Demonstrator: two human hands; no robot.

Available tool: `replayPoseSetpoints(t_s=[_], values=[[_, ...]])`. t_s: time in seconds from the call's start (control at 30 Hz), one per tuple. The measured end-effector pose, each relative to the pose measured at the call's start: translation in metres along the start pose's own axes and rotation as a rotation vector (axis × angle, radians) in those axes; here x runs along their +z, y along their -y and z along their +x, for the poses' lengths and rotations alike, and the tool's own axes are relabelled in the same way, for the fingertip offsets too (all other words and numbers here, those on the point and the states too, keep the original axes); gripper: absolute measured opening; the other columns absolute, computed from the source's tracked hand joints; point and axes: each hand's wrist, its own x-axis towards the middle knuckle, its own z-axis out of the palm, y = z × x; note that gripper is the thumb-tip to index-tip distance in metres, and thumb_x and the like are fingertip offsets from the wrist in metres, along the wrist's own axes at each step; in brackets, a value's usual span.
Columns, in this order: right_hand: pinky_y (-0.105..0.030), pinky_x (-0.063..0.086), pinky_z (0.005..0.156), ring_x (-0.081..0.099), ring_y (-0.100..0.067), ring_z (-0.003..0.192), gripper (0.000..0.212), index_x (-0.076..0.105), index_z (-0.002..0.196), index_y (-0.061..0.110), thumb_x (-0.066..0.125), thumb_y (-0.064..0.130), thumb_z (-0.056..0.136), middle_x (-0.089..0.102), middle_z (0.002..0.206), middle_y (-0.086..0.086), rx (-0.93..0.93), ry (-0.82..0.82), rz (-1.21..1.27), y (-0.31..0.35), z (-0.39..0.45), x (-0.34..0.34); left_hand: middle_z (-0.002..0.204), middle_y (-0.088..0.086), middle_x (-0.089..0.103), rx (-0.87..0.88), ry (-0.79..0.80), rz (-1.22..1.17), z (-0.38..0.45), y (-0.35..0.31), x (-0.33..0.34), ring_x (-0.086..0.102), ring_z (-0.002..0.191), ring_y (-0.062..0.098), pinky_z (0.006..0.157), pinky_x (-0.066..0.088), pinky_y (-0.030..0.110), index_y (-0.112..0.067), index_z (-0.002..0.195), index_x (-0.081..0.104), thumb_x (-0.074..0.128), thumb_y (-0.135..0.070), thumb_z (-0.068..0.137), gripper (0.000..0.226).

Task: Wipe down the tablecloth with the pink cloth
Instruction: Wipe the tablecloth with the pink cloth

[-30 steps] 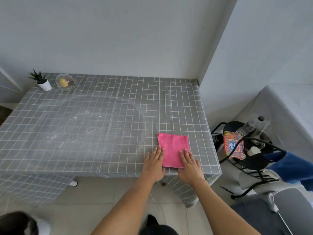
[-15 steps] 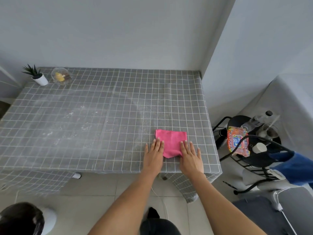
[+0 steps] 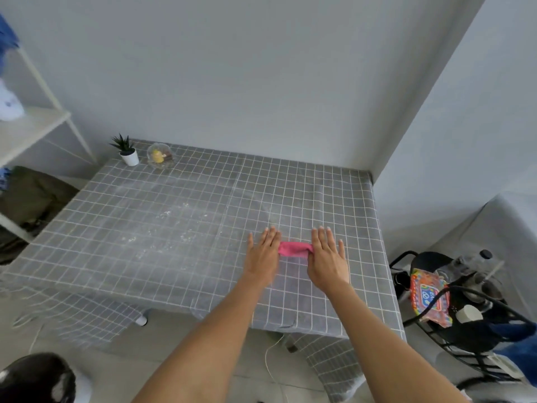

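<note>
Head view looks down on a grey checked tablecloth (image 3: 180, 228) with pale powdery smears across its middle. Both hands lie flat on it, fingers straight and together — the left hand (image 3: 263, 253) and the right hand (image 3: 328, 257) press on opposite ends of the pink cloth (image 3: 294, 249), which shows only as a narrow bunched strip between them, near the table's right front part. At the far left corner stand a small potted plant (image 3: 127, 151) and, just beside it, a glass dish (image 3: 159, 155).
</note>
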Motion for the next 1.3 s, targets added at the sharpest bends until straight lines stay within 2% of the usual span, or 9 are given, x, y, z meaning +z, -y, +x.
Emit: replayPoseSetpoints(t_s=[0.23,0.47,0.77,1.07,1.3], values=[[-0.043,-0.007,0.119,-0.014,-0.021,0.146,0.057,-0.005,0.152,0.012,0.021,0.025,0.103,-0.008,0.16,-0.005,-0.067,0.024,-0.01,0.092,0.014,0.002,0.161,0.003,0.0,-0.073,-0.002,-0.007,-0.024,0.088,-0.025,-0.001,0.148,0.018,0.116,-0.003,0.052,-0.013,0.152,0.003,0.031,-0.024,0.103,0.058],[-0.042,-0.005,0.12,-0.011,-0.021,0.147,0.056,-0.002,0.153,0.012,0.021,0.025,0.103,-0.005,0.161,-0.004,-0.119,0.068,0.044,0.219,0.018,0.022,0.161,0.002,0.001,-0.116,0.045,0.018,-0.058,0.213,-0.045,0.0,0.148,0.017,0.116,-0.001,0.053,-0.014,0.152,0.003,0.034,-0.018,0.102,0.06],[-0.042,-0.004,0.12,-0.011,-0.022,0.147,0.056,0.0,0.153,0.012,0.021,0.027,0.103,-0.004,0.161,-0.005,-0.147,0.113,0.045,0.338,0.03,0.043,0.161,0.0,0.001,-0.142,0.057,0.03,-0.083,0.332,-0.061,0.0,0.148,0.015,0.115,-0.003,0.053,-0.014,0.153,0.003,0.032,-0.017,0.102,0.058],[-0.043,-0.002,0.12,-0.008,-0.022,0.147,0.056,0.002,0.153,0.013,0.022,0.026,0.102,-0.001,0.161,-0.005,-0.218,0.141,0.029,0.405,0.061,0.048,0.161,0.0,0.002,-0.193,0.052,0.03,-0.085,0.403,-0.073,0.002,0.148,0.016,0.115,0.0,0.054,-0.015,0.153,0.004,0.034,-0.022,0.102,0.06],[-0.043,-0.002,0.12,-0.007,-0.023,0.147,0.056,0.004,0.153,0.012,0.022,0.025,0.102,0.001,0.161,-0.006,-0.267,0.157,0.037,0.429,0.122,0.051,0.161,0.001,0.002,-0.21,0.066,0.041,-0.04,0.44,-0.081,0.001,0.148,0.017,0.114,0.0,0.056,-0.015,0.152,0.005,0.036,-0.024,0.102,0.06]])
